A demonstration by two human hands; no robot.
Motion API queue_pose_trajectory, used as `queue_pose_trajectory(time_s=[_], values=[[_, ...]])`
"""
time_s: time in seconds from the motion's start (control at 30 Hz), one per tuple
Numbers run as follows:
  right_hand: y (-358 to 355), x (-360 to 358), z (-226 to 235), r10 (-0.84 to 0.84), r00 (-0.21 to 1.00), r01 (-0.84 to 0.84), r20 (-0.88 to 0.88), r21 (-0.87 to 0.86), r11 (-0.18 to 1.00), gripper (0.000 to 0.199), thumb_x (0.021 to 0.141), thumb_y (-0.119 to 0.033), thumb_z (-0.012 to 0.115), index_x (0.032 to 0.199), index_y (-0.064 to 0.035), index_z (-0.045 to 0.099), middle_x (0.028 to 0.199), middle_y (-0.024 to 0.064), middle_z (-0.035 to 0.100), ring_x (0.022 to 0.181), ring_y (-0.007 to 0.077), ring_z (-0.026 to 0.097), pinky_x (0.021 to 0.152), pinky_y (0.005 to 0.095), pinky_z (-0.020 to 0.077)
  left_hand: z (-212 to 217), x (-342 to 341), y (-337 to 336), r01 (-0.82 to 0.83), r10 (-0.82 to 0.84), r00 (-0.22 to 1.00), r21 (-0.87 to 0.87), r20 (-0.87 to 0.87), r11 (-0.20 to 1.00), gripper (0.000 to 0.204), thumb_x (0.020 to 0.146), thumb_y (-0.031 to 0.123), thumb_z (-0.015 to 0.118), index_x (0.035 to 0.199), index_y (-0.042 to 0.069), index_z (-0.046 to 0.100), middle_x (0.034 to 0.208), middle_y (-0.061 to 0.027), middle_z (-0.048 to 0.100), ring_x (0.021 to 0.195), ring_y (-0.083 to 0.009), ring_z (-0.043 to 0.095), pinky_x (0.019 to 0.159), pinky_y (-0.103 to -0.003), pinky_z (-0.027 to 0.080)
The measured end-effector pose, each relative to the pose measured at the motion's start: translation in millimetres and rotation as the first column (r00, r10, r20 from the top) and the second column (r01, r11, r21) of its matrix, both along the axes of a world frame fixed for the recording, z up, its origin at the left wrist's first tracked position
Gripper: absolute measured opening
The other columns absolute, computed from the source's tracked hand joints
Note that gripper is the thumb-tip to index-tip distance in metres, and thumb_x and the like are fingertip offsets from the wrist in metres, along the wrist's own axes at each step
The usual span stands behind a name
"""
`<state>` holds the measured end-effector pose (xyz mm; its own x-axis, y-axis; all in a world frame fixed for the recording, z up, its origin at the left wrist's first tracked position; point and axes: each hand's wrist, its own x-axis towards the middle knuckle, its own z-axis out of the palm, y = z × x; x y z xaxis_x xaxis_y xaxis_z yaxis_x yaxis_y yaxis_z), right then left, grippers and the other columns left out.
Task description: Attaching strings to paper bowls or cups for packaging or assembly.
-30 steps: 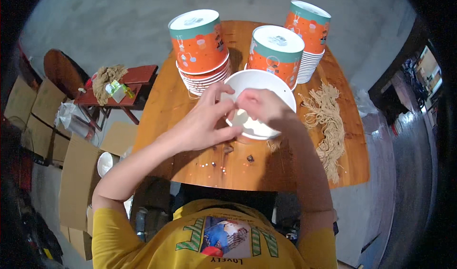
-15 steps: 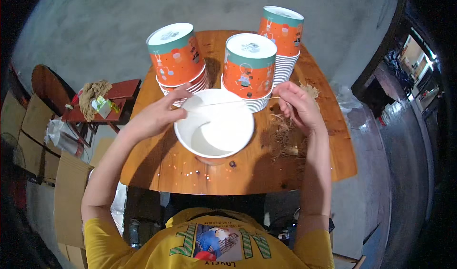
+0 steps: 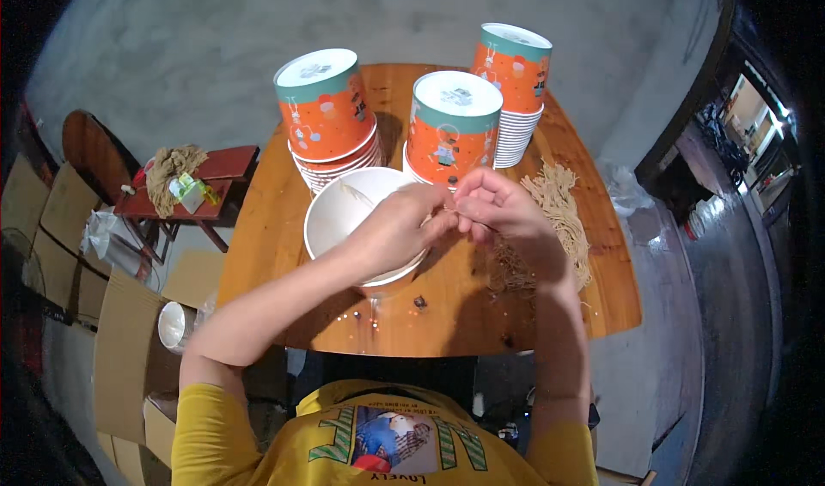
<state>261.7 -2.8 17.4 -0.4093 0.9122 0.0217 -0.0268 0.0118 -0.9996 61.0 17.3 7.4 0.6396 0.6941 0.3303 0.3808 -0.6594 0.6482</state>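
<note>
My left hand [image 3: 402, 224] and my right hand [image 3: 497, 207] meet over the right rim of a white-lined paper tub [image 3: 339, 215], which stands mouth up on the wooden table. Both are closed, fingertips pinching a thin pale strand [image 3: 455, 213], only partly visible between them. A fine thread also shows inside the tub, by its far wall. Behind my hands are upside-down stacks of orange and green paper tubs: a left stack [image 3: 322, 108], a middle stack [image 3: 454, 129] and a right stack [image 3: 513, 73].
A bundle of beige strands [image 3: 560, 215] lies at the table's right, beside brown tangled fibres [image 3: 511, 269]. Small scraps and a dark bit [image 3: 419, 301] dot the near edge. Leftward are a red bench [image 3: 185, 202] with a cloth on it and cardboard [image 3: 125, 331].
My hands, apart with a strand stretched across the tub's mouth, have come together at its right side. The right arm no longer covers the beige bundle. The view has shifted slightly.
</note>
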Motion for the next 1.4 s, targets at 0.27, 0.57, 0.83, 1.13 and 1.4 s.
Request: queue_pose_trajectory(time_s=[0.27, 0.57, 0.83, 1.13, 1.4], values=[[43, 96, -108, -0.279, 0.947, 0.259, 0.162, 0.136, 0.956, 0.015, 0.088, -0.023, 0.064, 0.094, -0.0101, 0.059, 0.067, -0.0031, 0.057, 0.059, 0.0057, 0.053, 0.05, 0.0247, 0.0426, 11, -6, 9, -0.16, 0.157, 0.987, 0.131, 0.039, 0.978, 0.017, 0.092, 0.017, 0.058, 0.088, 0.0, 0.057, 0.07, -0.009, 0.059, 0.063, -0.0157, 0.056, 0.058, -0.032, 0.045], [20, 61, -100, -0.956, 0.202, -0.171, 0.212, 0.969, 0.179, 0.012, 0.09, -0.012, 0.053, 0.091, -0.0032, 0.062, 0.076, 0.0036, 0.057, 0.067, 0.0112, 0.054, 0.057, 0.028, 0.0424, 36, -10, 7, -0.16, 0.149, 0.984, 0.118, 0.099, 0.98, 0.015, 0.093, 0.015, 0.058, 0.09, 0.0, 0.058, 0.073, -0.0054, 0.059, 0.066, -0.0106, 0.054, 0.06, -0.027, 0.045], [-14, -15, -27, -0.194, 0.936, 0.244, -0.295, 0.14, 0.96, 0.047, 0.087, -0.009, 0.059, 0.127, -0.0041, 0.036, 0.083, 0.0104, 0.063, 0.064, 0.0133, 0.06, 0.051, 0.0236, 0.0473, 46, 10, 10, 0.027, -0.038, 0.999, 0.371, 0.022, 0.928, 0.01, 0.087, 0.011, 0.059, 0.089, 0.001, 0.058, 0.079, -0.0119, 0.06, 0.08, -0.0301, 0.058, 0.07, -0.039, 0.046], [-52, -8, -47, -0.277, 0.948, 0.139, 0.159, 0.575, 0.806, 0.019, 0.088, -0.006, 0.059, 0.107, -0.0076, 0.059, 0.087, 0.0076, 0.067, 0.074, 0.0184, 0.066, 0.061, 0.0281, 0.0527, 14, 21, 35, 0.091, -0.087, 0.996, 0.31, -0.027, 0.946, 0.014, 0.085, 0.011, 0.06, 0.084, 0.0, 0.053, 0.074, -0.0169, 0.057, 0.075, -0.0355, 0.057, 0.067, -0.044, 0.044], [-72, -4, -35, -0.732, 0.603, 0.075, 0.316, 0.891, 0.447, 0.016, 0.073, 0.0, 0.067, 0.088, -0.0056, 0.067, 0.084, 0.0094, 0.064, 0.081, 0.026, 0.061, 0.07, 0.032, 0.0503, -8, 29, 12, 0.095, -0.069, 0.994, 0.366, -0.083, 0.926, 0.038, 0.084, 0.012, 0.065, 0.119, 0.007, 0.052, 0.121, -0.0176, 0.045, 0.113, -0.0344, 0.046, 0.094, -0.043, 0.039]])
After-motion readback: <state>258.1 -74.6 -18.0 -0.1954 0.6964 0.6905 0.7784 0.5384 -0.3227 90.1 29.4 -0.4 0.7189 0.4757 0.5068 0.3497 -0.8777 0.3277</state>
